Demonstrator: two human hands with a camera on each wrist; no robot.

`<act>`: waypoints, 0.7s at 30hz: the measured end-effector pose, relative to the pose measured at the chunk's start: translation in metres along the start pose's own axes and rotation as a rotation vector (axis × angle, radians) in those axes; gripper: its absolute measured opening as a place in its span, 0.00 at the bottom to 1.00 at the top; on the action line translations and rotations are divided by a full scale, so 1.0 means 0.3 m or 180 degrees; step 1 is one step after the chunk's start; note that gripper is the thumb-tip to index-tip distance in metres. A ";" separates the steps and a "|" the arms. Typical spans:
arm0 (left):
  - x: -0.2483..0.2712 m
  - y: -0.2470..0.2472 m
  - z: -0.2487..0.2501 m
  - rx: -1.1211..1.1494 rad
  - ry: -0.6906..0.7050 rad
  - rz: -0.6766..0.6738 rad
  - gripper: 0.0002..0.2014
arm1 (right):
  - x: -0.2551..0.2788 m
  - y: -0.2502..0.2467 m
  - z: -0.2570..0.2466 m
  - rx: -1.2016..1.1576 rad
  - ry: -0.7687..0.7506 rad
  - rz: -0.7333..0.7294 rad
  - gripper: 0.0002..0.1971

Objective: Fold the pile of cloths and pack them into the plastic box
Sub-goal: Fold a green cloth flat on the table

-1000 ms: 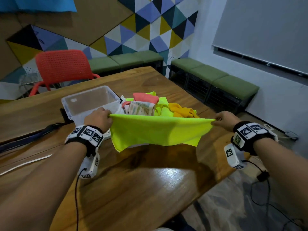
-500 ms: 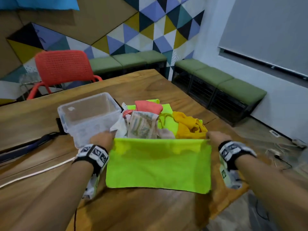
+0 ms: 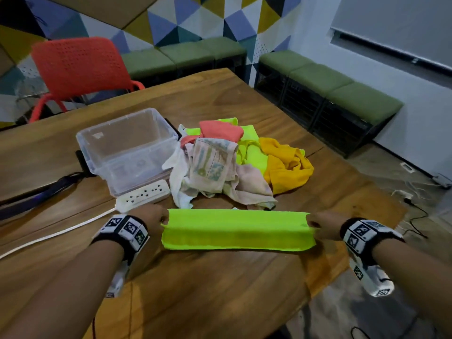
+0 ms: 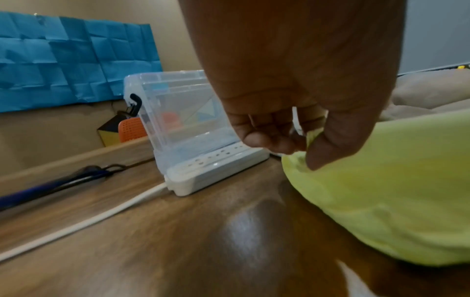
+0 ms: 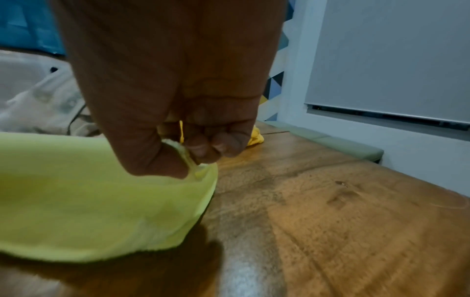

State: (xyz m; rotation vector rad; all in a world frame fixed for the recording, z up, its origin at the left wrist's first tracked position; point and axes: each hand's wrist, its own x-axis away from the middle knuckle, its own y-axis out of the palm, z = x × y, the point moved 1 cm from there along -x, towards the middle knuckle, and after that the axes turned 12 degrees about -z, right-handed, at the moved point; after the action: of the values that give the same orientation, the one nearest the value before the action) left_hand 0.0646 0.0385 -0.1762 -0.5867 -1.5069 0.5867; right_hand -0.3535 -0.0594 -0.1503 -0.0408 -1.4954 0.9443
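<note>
A neon-green cloth (image 3: 237,228) lies folded into a long strip on the wooden table (image 3: 220,289), near the front. My left hand (image 3: 156,217) pinches its left end, thumb against fingers (image 4: 302,146). My right hand (image 3: 320,225) pinches the right end (image 5: 188,158). Behind the strip sits the pile of cloths (image 3: 230,165): pale printed ones, a coral one, more green, and a mustard one (image 3: 286,167). Left of the pile stands the clear plastic box (image 3: 127,148), open, with no cloth visible inside (image 4: 183,120).
A white power strip (image 3: 143,195) lies against the box's front, its white cord (image 3: 56,232) running left. A dark cable (image 3: 36,194) crosses the left table. A red chair (image 3: 78,69) and green benches (image 3: 330,84) stand beyond. The table's edge drops off at the right.
The green cloth, held up in the air a second ago, was laid on the table and folded over toward me into a narrow strip. Both hands moved down and nearer, still pinching its ends.
</note>
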 end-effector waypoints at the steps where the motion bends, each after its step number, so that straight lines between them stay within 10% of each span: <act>1: 0.003 0.013 0.001 0.0035 -0.0021 0.0020 0.12 | 0.002 0.009 -0.011 0.0092 0.0000 -0.0053 0.20; 8: 0.028 0.082 0.045 -0.0060 -0.0168 0.0301 0.11 | -0.011 0.104 -0.049 0.0200 0.0172 0.0151 0.03; 17: 0.057 0.115 0.084 -0.0137 -0.0302 0.0180 0.13 | 0.045 0.130 -0.086 0.0059 0.0137 -0.0357 0.11; 21: 0.044 0.023 0.169 0.0179 -0.0318 0.0805 0.14 | 0.033 0.025 -0.130 -0.0082 0.0151 0.0809 0.08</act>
State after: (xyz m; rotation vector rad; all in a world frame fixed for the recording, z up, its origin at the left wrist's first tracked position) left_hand 0.0137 0.0523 -0.1719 -0.7190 -1.5150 0.8615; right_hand -0.3262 -0.0287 -0.1520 -0.2758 -1.4808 1.1188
